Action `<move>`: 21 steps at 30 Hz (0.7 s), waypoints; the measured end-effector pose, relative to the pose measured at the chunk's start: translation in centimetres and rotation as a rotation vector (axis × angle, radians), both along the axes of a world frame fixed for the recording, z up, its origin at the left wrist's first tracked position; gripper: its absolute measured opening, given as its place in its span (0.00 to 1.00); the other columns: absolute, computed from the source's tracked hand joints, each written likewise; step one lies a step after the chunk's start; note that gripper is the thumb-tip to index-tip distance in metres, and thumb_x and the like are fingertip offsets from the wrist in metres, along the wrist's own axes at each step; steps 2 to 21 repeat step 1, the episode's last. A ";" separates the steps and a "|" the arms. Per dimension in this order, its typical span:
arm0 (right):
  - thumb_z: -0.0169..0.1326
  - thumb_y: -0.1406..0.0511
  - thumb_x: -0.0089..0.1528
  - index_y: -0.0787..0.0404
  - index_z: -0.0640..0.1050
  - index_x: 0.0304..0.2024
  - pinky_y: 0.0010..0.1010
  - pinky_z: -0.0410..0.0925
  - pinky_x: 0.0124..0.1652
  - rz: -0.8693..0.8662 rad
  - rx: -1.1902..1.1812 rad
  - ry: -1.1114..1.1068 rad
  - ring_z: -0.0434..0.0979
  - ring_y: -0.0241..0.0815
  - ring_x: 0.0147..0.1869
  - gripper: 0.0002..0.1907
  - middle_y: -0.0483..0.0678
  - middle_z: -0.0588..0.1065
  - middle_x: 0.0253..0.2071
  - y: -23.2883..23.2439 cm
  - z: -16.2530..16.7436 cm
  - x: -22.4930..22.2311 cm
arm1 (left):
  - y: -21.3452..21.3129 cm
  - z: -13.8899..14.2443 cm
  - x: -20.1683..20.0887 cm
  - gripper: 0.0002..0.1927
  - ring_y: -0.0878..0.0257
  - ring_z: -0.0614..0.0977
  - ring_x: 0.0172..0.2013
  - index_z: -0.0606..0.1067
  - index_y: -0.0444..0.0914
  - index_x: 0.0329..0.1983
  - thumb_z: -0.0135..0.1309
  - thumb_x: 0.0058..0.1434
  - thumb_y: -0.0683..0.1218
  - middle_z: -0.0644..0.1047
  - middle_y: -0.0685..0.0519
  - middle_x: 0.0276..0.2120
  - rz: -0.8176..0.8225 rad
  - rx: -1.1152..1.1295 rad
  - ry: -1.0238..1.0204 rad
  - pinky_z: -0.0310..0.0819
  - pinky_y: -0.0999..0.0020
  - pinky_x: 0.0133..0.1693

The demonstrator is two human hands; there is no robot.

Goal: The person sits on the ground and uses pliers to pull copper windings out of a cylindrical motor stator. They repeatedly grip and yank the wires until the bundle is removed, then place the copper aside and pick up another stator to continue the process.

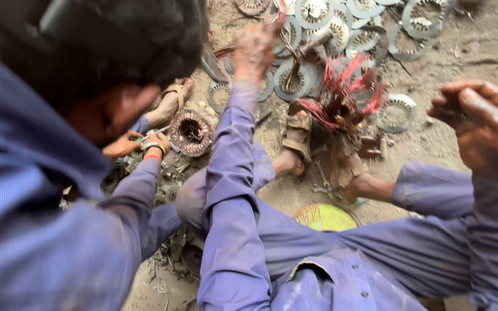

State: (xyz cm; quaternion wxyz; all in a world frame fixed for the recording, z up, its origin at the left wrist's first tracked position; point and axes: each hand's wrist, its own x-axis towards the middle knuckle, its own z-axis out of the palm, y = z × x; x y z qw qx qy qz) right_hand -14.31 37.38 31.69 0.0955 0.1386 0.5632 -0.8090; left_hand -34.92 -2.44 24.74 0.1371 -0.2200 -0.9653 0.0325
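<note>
Step judged: stripping windings. Left hand (255,49) blurred, fingers closed on reddish copper wire strands (292,57); red-tipped wire bundle (344,101) right of them. Right hand (479,124) curled, seemingly empty. Next move needs firm pull.

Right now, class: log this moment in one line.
left hand: reaching to metal rings | right hand: raised, fist | red wire bundle: between feet

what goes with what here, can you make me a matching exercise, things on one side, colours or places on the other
Things:
1. wire bundle
2. round lid
3. metal rings
4. left hand

Colours or places:
a. yellow-green, on the ground by the knees
b. red, splayed above the sandalled feet
c. reaching out to the ring pile
d. grey, scattered at the top

Pairs: 1-b, 2-a, 3-d, 4-c
</note>
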 end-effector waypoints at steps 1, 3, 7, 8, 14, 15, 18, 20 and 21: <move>0.46 0.70 0.77 0.71 0.73 0.53 0.46 0.71 0.64 -0.008 0.011 -0.001 0.78 0.47 0.55 0.08 0.56 0.76 0.48 0.0 -0.2 -0.2 | -0.1 0.7 -1.0 0.17 0.57 0.75 0.31 0.73 0.34 0.57 0.46 0.65 0.40 0.77 0.45 0.34 0.000 0.000 0.001 0.75 0.61 0.33; 0.46 0.70 0.77 0.71 0.73 0.53 0.46 0.71 0.64 -0.008 0.011 -0.001 0.78 0.47 0.55 0.08 0.56 0.76 0.48 0.0 -0.2 -0.2 | -0.1 0.7 -1.0 0.17 0.57 0.75 0.31 0.73 0.34 0.57 0.46 0.65 0.40 0.77 0.45 0.34 0.000 0.000 0.001 0.75 0.61 0.33; 0.46 0.70 0.77 0.71 0.73 0.53 0.46 0.71 0.64 -0.008 0.011 -0.001 0.78 0.47 0.55 0.08 0.56 0.76 0.48 0.0 -0.2 -0.2 | -0.1 0.7 -1.0 0.17 0.57 0.75 0.31 0.73 0.34 0.57 0.46 0.65 0.40 0.77 0.45 0.34 0.000 0.000 0.001 0.75 0.61 0.33; 0.46 0.70 0.77 0.71 0.73 0.53 0.46 0.71 0.64 -0.008 0.011 -0.001 0.78 0.47 0.55 0.08 0.56 0.76 0.48 0.0 -0.2 -0.2 | -0.1 0.7 -1.0 0.17 0.57 0.75 0.31 0.73 0.34 0.57 0.46 0.65 0.40 0.77 0.45 0.34 0.000 0.000 0.001 0.75 0.61 0.33; 0.46 0.70 0.77 0.71 0.73 0.53 0.46 0.71 0.64 -0.008 0.011 -0.001 0.78 0.47 0.55 0.08 0.56 0.76 0.48 0.0 -0.2 -0.2 | -0.1 0.7 -1.0 0.17 0.57 0.75 0.31 0.73 0.34 0.57 0.46 0.65 0.40 0.77 0.45 0.34 0.000 0.000 0.001 0.75 0.61 0.33; 0.46 0.70 0.77 0.71 0.73 0.53 0.46 0.71 0.64 -0.008 0.011 -0.001 0.78 0.47 0.55 0.08 0.56 0.76 0.48 0.0 -0.2 -0.2 | -0.1 0.7 -1.0 0.17 0.57 0.75 0.31 0.73 0.34 0.57 0.46 0.65 0.40 0.77 0.45 0.34 0.000 0.000 0.001 0.75 0.61 0.33; 0.46 0.70 0.77 0.71 0.73 0.53 0.46 0.71 0.64 -0.008 0.011 -0.001 0.78 0.47 0.55 0.08 0.56 0.76 0.48 0.0 -0.2 -0.2 | -0.1 0.7 -1.0 0.17 0.57 0.75 0.31 0.73 0.34 0.57 0.46 0.65 0.40 0.77 0.45 0.34 0.000 0.000 0.001 0.75 0.61 0.33; 0.46 0.70 0.77 0.71 0.73 0.53 0.46 0.71 0.64 -0.008 0.011 -0.001 0.78 0.47 0.55 0.08 0.56 0.76 0.48 0.0 -0.2 -0.2 | -0.1 0.7 -1.0 0.17 0.57 0.75 0.31 0.73 0.34 0.57 0.46 0.65 0.40 0.77 0.45 0.34 0.000 0.000 0.001 0.75 0.61 0.33; 0.46 0.70 0.77 0.71 0.73 0.53 0.46 0.71 0.64 -0.008 0.011 -0.001 0.78 0.47 0.55 0.08 0.56 0.76 0.48 0.0 -0.2 -0.2 | -0.1 0.7 -1.0 0.17 0.57 0.75 0.31 0.73 0.34 0.57 0.46 0.65 0.40 0.77 0.45 0.34 0.000 0.000 0.001 0.75 0.61 0.33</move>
